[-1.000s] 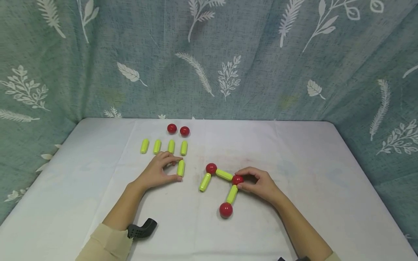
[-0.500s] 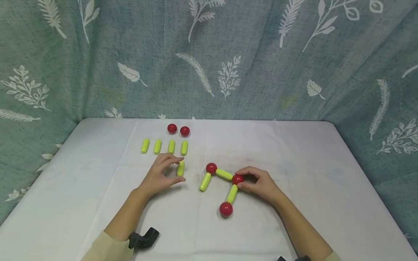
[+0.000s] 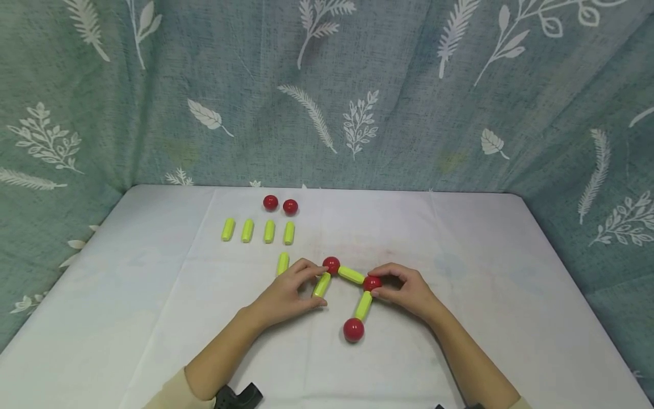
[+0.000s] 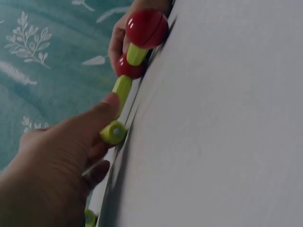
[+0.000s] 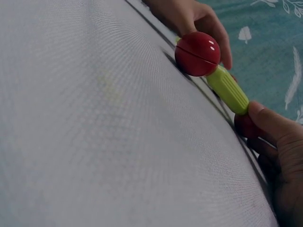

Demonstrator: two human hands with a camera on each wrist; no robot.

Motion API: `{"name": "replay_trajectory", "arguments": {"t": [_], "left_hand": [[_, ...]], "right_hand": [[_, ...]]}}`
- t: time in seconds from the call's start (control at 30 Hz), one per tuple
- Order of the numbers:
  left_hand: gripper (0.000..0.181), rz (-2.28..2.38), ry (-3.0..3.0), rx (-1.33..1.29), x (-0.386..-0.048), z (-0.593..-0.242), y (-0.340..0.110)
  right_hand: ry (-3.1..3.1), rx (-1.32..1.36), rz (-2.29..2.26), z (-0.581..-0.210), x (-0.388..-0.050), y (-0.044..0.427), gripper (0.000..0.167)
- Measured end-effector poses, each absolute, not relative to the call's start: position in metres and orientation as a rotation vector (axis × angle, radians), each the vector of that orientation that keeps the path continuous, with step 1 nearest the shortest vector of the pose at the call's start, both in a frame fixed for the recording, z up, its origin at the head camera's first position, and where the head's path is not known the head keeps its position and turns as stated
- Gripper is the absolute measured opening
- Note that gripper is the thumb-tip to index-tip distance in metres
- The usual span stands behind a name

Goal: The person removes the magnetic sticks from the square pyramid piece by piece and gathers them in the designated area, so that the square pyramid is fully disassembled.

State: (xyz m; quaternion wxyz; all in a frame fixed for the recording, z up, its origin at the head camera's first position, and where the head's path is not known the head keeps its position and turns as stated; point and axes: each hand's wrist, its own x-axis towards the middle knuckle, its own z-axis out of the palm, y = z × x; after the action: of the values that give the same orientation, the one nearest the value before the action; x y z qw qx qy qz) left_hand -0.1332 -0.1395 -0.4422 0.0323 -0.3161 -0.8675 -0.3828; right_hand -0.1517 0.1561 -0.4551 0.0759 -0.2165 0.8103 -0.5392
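On the white table, three red balls and several yellow-green rods form a connected open shape. My right hand point(image 3: 406, 288) pinches the corner red ball point(image 3: 372, 283) between thumb and fingers. One rod point(image 3: 351, 275) runs from it to the far red ball point(image 3: 331, 264), and another rod point(image 3: 363, 305) to the near red ball point(image 3: 353, 329). My left hand point(image 3: 286, 292) is spread around the free-ended rod point(image 3: 322, 284). Its index fingertip is at the far ball; its thumb lies near the rod's free end, which faces the left wrist camera point(image 4: 114, 133). Firm contact there cannot be told.
Just behind the left hand lies a loose yellow-green rod point(image 3: 283, 263), partly hidden. Farther back several rods point(image 3: 269, 232) stand in a row, with two red balls point(image 3: 290, 207) behind them. A leaf-patterned green curtain point(image 3: 327, 113) hangs beyond the table's far edge.
My left hand has let go of the loose rod, leaving it on the table, and moved right to the joined rod. The right hand has stayed on the corner ball.
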Motion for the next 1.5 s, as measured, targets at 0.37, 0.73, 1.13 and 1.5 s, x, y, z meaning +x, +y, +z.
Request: {"name": "replay_trajectory", "arguments": {"t": [0.37, 0.73, 1.13, 1.5], "left_hand": [[0.05, -1.226, -2.834, -0.881, -0.134, -0.441, -0.131], [0.04, -1.339, -2.705, -0.74, -0.137, -0.446, -0.124], [0.032, -1.429, -2.58, -0.501, -0.153, -0.448, -0.106], [0.02, -1.333, -2.658, -0.391, -0.16, -0.441, -0.093]], "right_hand": [[2.423, -0.635, -1.619, -0.454, -0.151, 0.155, 0.032], [2.427, -0.64, -1.623, -0.453, -0.151, 0.155, 0.033], [2.482, -0.624, -1.556, -0.426, -0.14, 0.147, 0.032], [2.452, -0.652, -1.622, -0.453, -0.151, 0.153, 0.033]]}}
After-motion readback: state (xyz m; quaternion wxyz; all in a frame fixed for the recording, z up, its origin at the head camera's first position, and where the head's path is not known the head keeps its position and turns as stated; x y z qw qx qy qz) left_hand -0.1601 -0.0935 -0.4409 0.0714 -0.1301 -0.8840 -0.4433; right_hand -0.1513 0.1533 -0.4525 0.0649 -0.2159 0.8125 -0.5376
